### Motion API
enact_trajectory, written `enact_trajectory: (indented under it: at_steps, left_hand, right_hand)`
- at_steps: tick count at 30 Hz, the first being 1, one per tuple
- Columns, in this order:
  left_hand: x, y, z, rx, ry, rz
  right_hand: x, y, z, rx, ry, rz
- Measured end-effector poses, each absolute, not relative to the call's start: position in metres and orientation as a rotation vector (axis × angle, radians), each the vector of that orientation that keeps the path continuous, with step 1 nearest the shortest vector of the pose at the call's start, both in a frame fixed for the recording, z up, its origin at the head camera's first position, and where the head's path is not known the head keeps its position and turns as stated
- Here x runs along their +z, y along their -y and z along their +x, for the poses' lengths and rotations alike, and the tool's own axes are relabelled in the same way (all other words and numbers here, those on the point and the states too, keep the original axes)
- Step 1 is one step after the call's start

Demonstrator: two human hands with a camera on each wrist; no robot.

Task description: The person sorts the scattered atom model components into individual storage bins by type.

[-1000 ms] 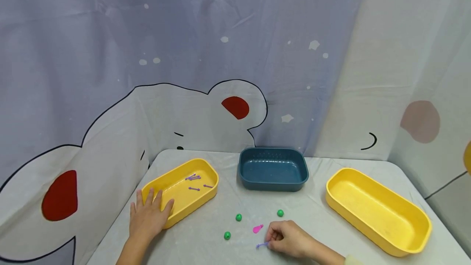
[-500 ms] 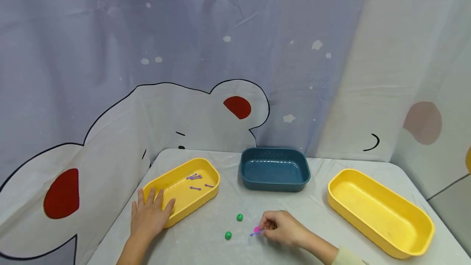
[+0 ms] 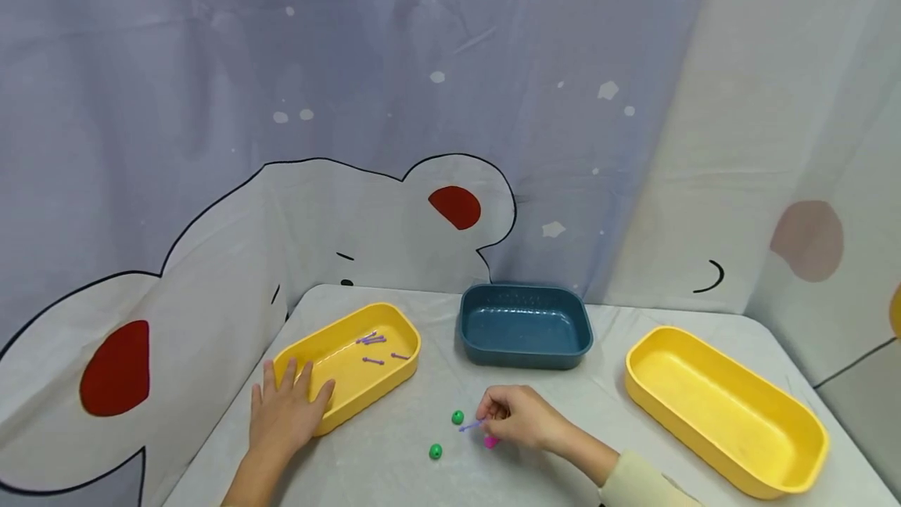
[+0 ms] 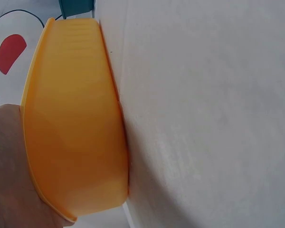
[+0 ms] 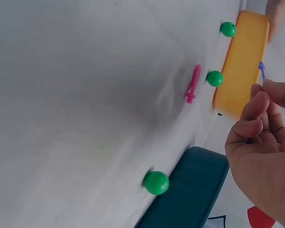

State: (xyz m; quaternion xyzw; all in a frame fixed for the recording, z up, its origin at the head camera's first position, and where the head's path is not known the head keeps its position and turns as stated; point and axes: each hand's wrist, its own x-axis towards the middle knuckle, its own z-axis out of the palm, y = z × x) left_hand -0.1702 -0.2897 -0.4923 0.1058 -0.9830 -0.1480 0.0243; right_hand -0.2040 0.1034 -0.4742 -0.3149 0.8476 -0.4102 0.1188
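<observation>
My right hand (image 3: 524, 417) pinches a small purple stick with knobbed ends (image 3: 470, 426) between thumb and fingertips, above the white table. The stick overlaps a green bead (image 3: 457, 417) in the head view; another green bead (image 3: 436, 451) lies nearer. Under the hand is a small pink piece (image 3: 490, 442), whose narrow end shows in the right wrist view. A third green bead (image 5: 156, 183), hidden by the hand in the head view, appears there too. My left hand (image 3: 285, 417) rests with spread fingers on the near end of a yellow tray (image 3: 369, 397) containing several purple sticks (image 3: 373, 361).
A dark teal tray (image 3: 524, 354) stands at the back middle of the table. Another yellow tray (image 3: 704, 436) sits slanted on the right side. Behind the table hangs a printed cloth (image 3: 366, 217) with a bear drawing.
My right hand has moved left and away from me with the purple stick, rising past the pink piece and covering the far right green bead. My left hand stays on the tray.
</observation>
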Motion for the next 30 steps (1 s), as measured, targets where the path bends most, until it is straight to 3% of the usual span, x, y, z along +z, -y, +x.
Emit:
enact_trajectory:
  at_steps: [30]
  left_hand:
    - [-0.495,0.289,-0.17,-0.461,3.019,0.329]
  right_hand:
    - [-0.455,-0.023,-0.237,-1.271,-2.438,-0.912]
